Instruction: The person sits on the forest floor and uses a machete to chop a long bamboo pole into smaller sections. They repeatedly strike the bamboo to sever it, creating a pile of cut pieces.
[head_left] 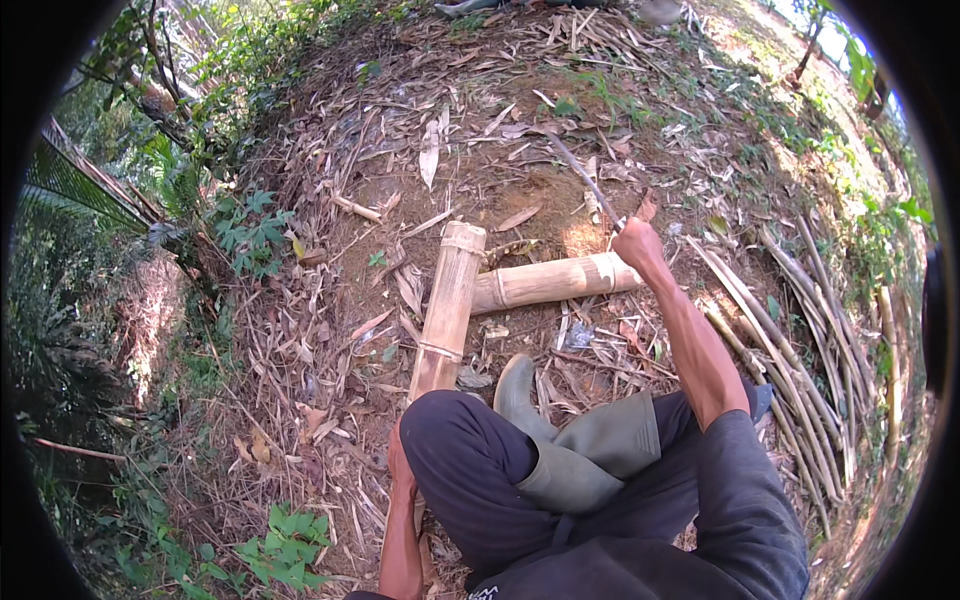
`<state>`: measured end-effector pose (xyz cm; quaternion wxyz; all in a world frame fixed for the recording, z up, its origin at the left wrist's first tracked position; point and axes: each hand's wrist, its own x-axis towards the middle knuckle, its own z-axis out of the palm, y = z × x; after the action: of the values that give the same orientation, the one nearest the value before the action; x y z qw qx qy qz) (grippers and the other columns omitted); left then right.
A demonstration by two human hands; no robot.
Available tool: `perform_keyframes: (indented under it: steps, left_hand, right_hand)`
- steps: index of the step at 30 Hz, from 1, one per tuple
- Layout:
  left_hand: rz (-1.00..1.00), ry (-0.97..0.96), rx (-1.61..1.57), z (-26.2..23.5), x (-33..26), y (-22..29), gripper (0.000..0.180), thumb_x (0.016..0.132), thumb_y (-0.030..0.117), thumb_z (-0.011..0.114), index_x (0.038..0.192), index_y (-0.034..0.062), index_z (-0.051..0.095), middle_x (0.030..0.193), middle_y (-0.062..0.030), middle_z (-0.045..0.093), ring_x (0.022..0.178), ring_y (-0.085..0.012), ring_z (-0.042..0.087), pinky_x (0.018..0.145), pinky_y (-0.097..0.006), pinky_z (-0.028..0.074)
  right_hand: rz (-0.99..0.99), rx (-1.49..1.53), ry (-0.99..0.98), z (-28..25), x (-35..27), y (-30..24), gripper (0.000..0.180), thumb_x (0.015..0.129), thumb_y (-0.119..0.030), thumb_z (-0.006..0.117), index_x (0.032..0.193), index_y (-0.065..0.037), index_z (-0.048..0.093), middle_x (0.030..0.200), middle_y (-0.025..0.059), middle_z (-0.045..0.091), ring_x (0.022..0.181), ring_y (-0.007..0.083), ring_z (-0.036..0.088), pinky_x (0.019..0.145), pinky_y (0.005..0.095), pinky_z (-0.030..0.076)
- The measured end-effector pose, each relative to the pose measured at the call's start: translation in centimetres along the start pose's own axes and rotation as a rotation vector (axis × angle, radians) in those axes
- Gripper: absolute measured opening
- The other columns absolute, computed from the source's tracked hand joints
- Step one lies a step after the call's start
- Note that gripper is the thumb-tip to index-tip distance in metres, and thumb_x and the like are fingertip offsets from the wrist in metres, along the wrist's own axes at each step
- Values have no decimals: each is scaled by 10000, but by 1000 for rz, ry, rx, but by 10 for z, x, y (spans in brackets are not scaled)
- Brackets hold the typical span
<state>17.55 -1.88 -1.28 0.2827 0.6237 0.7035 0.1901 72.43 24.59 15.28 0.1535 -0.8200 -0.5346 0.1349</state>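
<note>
While the right hand (637, 243) clasps a long blade (583, 175), the left hand (399, 455), partly behind the knee (455, 430), perhaps steadies a bamboo pole (449, 312); its grip I cannot tell. The pole's far part crosses a bamboo log (560, 282), probably for support. Small white print (483, 593) marks the dark shirt (620, 575).

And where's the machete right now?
In the head view, the machete is right of centre in the right hand, just beyond the crosswise bamboo section.
</note>
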Motion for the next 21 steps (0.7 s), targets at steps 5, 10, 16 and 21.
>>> perform_keyframes:
  steps: [5,10,16,21]
  left_hand:
    - [11,-27,85,17,2,73,683,880,271,629,1466,62,350,1250,-214,533,1169,-384,522,974,-456,410]
    - [-3,-33,177,49,-14,134,685,878,273,631,1465,58,350,1256,-218,529,1174,-386,519,978,-456,409]
    - [11,-59,276,93,-25,208,688,876,274,632,1463,53,351,1264,-221,524,1180,-389,514,984,-455,406]
    - [17,-100,334,130,-25,266,690,874,276,633,1461,48,351,1270,-225,519,1185,-392,511,989,-454,405]
  right_hand:
    - [151,404,-79,-89,-46,127,167,767,-115,618,845,32,627,657,112,613,545,222,591,497,371,457]
    - [216,961,-279,-127,-102,198,134,746,-60,625,848,14,580,578,23,513,433,102,482,395,260,390]
    - [303,1211,-323,-120,-78,292,141,785,-60,613,900,15,585,588,7,502,439,95,478,385,267,397]
    - [457,1345,-380,-117,-62,347,79,801,-74,615,846,-25,572,618,6,501,456,106,484,402,292,418]
